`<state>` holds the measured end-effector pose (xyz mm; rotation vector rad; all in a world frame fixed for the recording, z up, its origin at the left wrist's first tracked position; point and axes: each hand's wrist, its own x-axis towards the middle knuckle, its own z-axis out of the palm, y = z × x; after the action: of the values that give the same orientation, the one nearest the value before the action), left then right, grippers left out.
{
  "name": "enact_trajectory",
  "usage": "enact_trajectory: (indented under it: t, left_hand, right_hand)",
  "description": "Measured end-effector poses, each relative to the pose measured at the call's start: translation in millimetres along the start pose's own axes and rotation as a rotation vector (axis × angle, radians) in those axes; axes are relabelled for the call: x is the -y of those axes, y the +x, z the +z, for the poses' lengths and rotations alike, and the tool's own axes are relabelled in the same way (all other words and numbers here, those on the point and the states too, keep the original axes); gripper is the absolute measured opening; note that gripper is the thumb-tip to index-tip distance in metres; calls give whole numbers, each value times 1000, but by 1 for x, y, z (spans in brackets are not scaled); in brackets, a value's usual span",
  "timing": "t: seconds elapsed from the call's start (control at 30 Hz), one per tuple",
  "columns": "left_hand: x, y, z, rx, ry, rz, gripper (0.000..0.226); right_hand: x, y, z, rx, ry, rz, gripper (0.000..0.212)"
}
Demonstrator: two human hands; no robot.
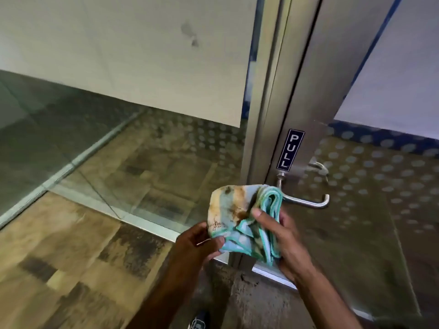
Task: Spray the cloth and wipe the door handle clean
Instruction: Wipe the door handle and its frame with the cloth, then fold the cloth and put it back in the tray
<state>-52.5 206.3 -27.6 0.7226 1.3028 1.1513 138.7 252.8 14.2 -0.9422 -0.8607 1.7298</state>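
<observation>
A person's two hands hold a crumpled teal-edged cloth (240, 210), blotched with brown and orange stains, in front of a glass door's metal frame (306, 96).

The left hand (202, 243) grips the cloth's lower left corner. Its thumb lies on top of the hem and its fingers curl underneath, mostly hidden by the fabric.

The right hand (285, 236) clasps the folded right side. Its thumb presses down on the cloth's stained middle, while the other fingers wrap round behind the stacked folds. The bunched cloth sits between the two thumbs, with its wide stained face turned up toward the camera.

The silver lever door handle (308, 203) is mounted on the frame near the door's left edge, just under a dark blue "PULL" sign (290, 149). Its free end points right and hooks back toward the door. The cloth's upper right folds cover the handle's near end in this view; whether they touch it cannot be told.

A second lever (318, 167) shows through the dotted glass (380, 176) on the far side. A fixed glass panel (118, 143) stands left of the frame above wood-patterned flooring (59, 257), and a shoe tip (198, 322) shows at the bottom edge.
</observation>
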Motion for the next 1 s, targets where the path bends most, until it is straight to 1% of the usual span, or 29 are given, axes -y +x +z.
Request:
enact_trajectory:
  t: [0.03, 0.1, 0.17, 0.2, 0.23, 0.3, 0.37, 0.4, 0.43, 0.47, 0.5, 0.57, 0.6, 0.63, 0.67, 0.7, 0.77, 0.8, 0.9, 1.0]
  left_hand:
    - [5, -8, 0, -18, 1, 37, 32]
    - [16, -26, 1, -77, -12, 113, 40]
    - [27, -42, 0, -150, -36, 142, 51]
    - [31, -50, -1, -172, -41, 139, 54]
    - [33, -62, -3, -199, -49, 129, 57]
    - [36, -84, -13, -260, -104, 124, 61]
    - [34, -105, -24, -354, -204, 127, 59]
    - [32, -116, -29, -405, -247, 125, 57]
    - [31, -125, -35, -452, -276, 117, 52]
    - [29, -134, -40, -495, -299, 100, 46]
    - [27, -143, -45, -531, -325, 73, 41]
    - [26, -159, -55, -581, -378, 1, 32]
    - [29, -168, -61, -598, -386, -32, 28]
    - [32, -179, -66, -605, -389, -62, 25]
    - [36, -189, -71, -604, -388, -89, 22]
    - [40, -198, -75, -601, -375, -112, 24]
    - [49, -222, -83, -617, -327, -124, 40]
    - [55, -235, -86, -643, -313, -108, 43]
    - [70, -273, -90, -765, -262, -12, 36]
    - [82, -314, -87, -905, -182, 101, 43]
  right_hand:
    - [1, -2, 0, 30, -93, -10, 53]
    - [1, -8, 0, 84, -313, -40, 46]
    - [-1, -13, -1, 123, -544, -122, 39]
    - [-2, -16, -2, 158, -626, -169, 39]
    - [-3, -20, -1, 210, -695, -212, 41]
    - [-8, -27, 3, 298, -880, -331, 54]
    - [-16, -34, 7, 394, -1056, -479, 63]
    - [-20, -39, 10, 453, -1116, -575, 62]
    - [-24, -42, 12, 523, -1165, -697, 61]
    - [-30, -45, 15, 599, -1212, -847, 61]
    - [-36, -46, 16, 666, -1248, -1017, 57]
    - [-49, -47, 20, 829, -1236, -1291, 34]
    - [-56, -49, 24, 929, -1210, -1393, 28]
    - [-64, -52, 28, 1015, -1188, -1488, 25]
    - [-72, -56, 31, 1070, -1166, -1580, 23]
    - [-80, -59, 34, 1102, -1140, -1655, 25]
    - [-95, -69, 42, 1169, -1072, -1725, 33]
    - [-102, -74, 45, 1198, -1047, -1746, 36]
    - [-116, -86, 52, 1298, -1006, -1777, 39]
    - [-126, -104, 64, 1403, -960, -1784, 42]
